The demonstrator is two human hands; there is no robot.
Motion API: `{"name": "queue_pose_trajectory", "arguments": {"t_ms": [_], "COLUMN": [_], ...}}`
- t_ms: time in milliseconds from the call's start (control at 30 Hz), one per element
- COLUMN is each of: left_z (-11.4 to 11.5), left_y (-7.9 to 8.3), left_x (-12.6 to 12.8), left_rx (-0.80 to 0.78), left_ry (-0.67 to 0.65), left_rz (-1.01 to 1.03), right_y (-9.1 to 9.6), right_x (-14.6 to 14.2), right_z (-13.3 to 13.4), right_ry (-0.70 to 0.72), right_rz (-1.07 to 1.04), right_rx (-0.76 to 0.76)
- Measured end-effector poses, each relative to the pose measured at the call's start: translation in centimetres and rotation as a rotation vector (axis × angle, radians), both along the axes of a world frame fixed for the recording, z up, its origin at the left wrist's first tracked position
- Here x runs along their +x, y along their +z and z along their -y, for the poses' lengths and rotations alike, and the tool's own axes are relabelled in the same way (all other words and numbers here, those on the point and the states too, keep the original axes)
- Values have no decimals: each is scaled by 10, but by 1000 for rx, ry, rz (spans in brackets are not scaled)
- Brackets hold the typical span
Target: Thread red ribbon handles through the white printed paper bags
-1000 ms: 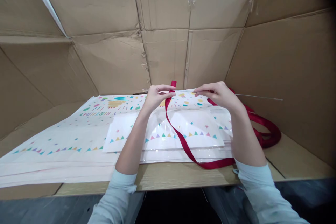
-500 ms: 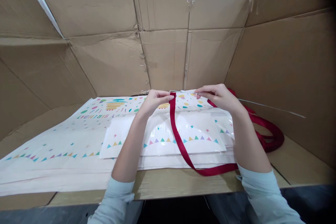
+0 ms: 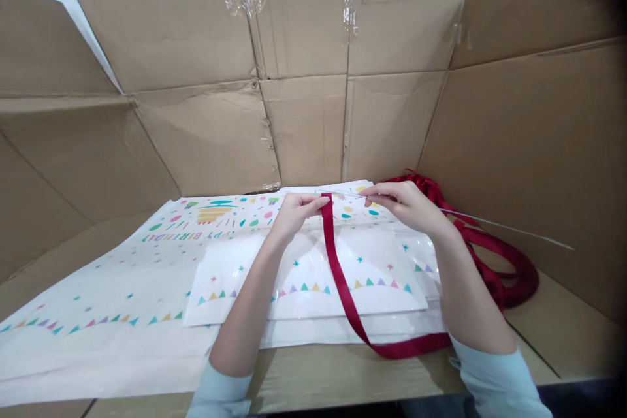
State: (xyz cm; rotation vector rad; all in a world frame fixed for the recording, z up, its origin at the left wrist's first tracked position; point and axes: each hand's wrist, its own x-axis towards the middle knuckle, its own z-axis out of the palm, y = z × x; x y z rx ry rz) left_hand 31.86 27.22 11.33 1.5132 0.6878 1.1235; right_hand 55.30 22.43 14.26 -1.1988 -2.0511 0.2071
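My left hand (image 3: 296,214) pinches the end of a dark red ribbon (image 3: 339,281) between thumb and fingers. From there the ribbon hangs down over the printed sheets and curves off under my right forearm. A thin, light-coloured wire-like rod (image 3: 509,230) passes through the closed fingers of my right hand (image 3: 399,201). Its near end, which looks looped, reaches the ribbon end at my left fingertips. Whether the rod goes through the ribbon is too small to tell. Beneath both hands lie white sheets with birthday print (image 3: 215,228) and a clear-wrapped packet (image 3: 304,307).
Coiled red ribbon (image 3: 522,277) lies to the right of my right forearm. Tall cardboard walls (image 3: 304,124) stand at the back and both sides. The stacked sheets reach the front left of the cardboard surface (image 3: 313,372).
The view has tilted upward, so everything sits lower in the picture. Both hands keep their grip on the ribbon end and the rod, with only slight movement.
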Motion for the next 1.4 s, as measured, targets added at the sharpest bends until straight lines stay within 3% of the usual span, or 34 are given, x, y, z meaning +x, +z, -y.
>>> {"name": "queue_pose_trajectory", "arguments": {"t_ms": [200, 367, 467, 600, 733, 867, 1100, 1400], "left_z": [15, 29, 33, 33, 34, 37, 48, 63], "left_y": [8, 14, 16, 19, 22, 20, 14, 18], "left_x": [-2, -5, -3, -2, -2, 6, 26, 30], "left_rx": [78, 123, 126, 28, -45, -37, 4, -30], "left_ry": [-31, 27, 4, 5, 54, 73, 51, -49], "left_rz": [-17, -55, 77, 307, 382, 467, 537, 497], "right_y": [8, 12, 8, -4, -16, -18, 0, 41], "right_x": [-1, -15, -30, -48, -58, -64, -67, -51], "right_z": [20, 44, 51, 45, 33, 32, 37, 61], "right_ry": [-7, -32, -40, -18, 34, -31, 1, 60], "right_rz": [-47, -78, -151, -250, -330, -338, -361, -444], "right_rx": [31, 106, 152, 195, 181, 190, 181, -90]}}
